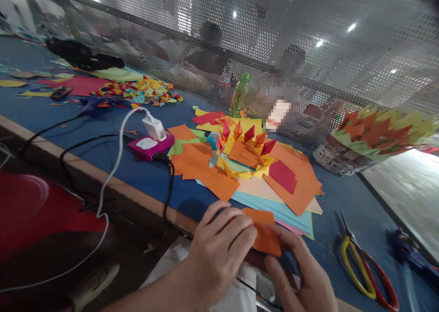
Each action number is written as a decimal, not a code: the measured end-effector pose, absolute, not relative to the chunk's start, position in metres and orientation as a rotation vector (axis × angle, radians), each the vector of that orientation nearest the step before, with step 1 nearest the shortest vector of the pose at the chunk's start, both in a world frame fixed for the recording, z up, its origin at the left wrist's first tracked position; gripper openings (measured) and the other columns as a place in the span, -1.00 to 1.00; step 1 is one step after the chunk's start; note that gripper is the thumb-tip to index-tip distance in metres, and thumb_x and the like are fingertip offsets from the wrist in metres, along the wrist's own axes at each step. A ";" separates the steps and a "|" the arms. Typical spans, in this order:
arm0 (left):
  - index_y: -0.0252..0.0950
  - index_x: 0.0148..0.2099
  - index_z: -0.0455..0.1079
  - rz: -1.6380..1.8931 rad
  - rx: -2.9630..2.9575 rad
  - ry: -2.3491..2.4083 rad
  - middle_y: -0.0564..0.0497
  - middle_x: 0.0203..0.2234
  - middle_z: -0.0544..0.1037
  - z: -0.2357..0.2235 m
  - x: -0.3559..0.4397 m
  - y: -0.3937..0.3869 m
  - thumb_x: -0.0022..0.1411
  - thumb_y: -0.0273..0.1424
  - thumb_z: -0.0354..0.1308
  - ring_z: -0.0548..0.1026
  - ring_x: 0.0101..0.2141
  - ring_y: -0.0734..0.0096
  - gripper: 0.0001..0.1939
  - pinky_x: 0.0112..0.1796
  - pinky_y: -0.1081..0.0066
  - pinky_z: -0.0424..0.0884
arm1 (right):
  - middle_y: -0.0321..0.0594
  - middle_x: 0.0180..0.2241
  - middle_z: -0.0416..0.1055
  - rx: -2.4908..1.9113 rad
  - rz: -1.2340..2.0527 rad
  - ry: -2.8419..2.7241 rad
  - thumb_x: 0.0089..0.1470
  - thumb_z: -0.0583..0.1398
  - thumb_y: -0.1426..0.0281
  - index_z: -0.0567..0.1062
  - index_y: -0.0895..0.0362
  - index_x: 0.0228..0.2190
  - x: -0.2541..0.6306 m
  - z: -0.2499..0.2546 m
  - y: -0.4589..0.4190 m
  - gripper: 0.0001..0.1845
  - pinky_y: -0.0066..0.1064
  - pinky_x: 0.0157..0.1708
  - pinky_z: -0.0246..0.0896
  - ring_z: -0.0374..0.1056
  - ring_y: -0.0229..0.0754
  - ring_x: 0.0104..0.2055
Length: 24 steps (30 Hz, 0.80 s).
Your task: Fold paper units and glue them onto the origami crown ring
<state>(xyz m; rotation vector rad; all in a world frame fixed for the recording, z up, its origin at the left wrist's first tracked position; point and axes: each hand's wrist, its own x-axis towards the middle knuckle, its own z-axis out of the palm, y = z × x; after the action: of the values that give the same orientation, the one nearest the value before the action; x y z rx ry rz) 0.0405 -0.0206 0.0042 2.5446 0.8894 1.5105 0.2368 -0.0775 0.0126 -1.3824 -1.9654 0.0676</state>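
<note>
Orange paper piece (265, 232) is your workpiece: head view, lower centre, between your two hands at the near edge of the blue tabletop (329, 191). Left hand (222, 243) has its fingers curled over the left side of the piece, gripping it. Right hand (303, 275) is at the right side, index finger against the edge, thumb near the lower corner; can't tell if it's actually pinching.

Same view, just beyond your hands: stacked coloured sheets (286, 209), light blue and peach with orange on top, plus a red rectangle (283, 176). Folded-paper ring (224, 166) sits on the papers, yellow base, red and orange points standing up, orange pieces inside. More orange sheets (192, 159) to its left.

Left of those: magenta power adapter (151, 146) with white charger (155, 128) plugged in on top, white cable (120, 152) looping down over the table edge. Multicoloured paper scraps (151, 90) heaped farther back.

Right: scissors (358, 257), one yellow and one red handle, tips pointing away from you. Blue tool (408, 248) beside them, probably a glue gun, blurry. Basket-like container (343, 159) behind holds orange, yellow and green pointed paper. Green-capped bottle (240, 95) stands by the perforated screen (147, 33).
</note>
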 end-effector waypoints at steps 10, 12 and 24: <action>-0.28 -0.21 0.44 1.473 2.671 0.871 0.01 -0.15 0.65 0.004 0.056 -0.002 0.48 -0.56 -0.09 0.51 -0.05 0.35 -0.71 0.21 0.23 0.16 | -0.13 -0.31 0.43 -1.191 -0.589 -2.144 0.20 0.18 0.56 0.56 0.13 -0.11 0.253 0.005 -0.067 -0.75 -0.40 -0.18 0.38 0.40 -0.16 -0.20; -0.30 -0.08 0.46 1.356 2.728 0.976 -0.07 -0.05 0.62 0.002 0.054 -0.003 0.49 -0.53 -0.12 0.49 0.03 0.26 -0.70 0.23 0.16 0.12 | -0.13 -0.32 0.41 -1.257 -0.607 -2.138 0.22 0.18 0.55 0.57 0.14 -0.09 0.250 0.001 -0.066 -0.74 -0.37 -0.20 0.35 0.37 -0.17 -0.23; -0.26 -0.17 0.47 1.172 2.361 0.920 0.01 -0.28 0.56 -0.005 0.035 -0.036 0.37 -0.66 0.01 0.44 -0.25 0.35 -0.74 -0.12 0.25 0.30 | -0.18 -0.11 0.60 -1.268 -0.357 -2.150 0.26 0.21 0.40 0.58 0.13 -0.08 0.242 -0.001 -0.072 -0.78 -0.31 -0.06 0.35 0.48 -0.14 -0.04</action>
<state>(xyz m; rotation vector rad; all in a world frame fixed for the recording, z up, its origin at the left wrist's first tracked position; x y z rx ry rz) 0.0352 -0.0357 -0.0052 2.3607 0.9201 1.1720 0.2417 -0.0716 -0.0015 -1.2676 -2.1503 -0.3570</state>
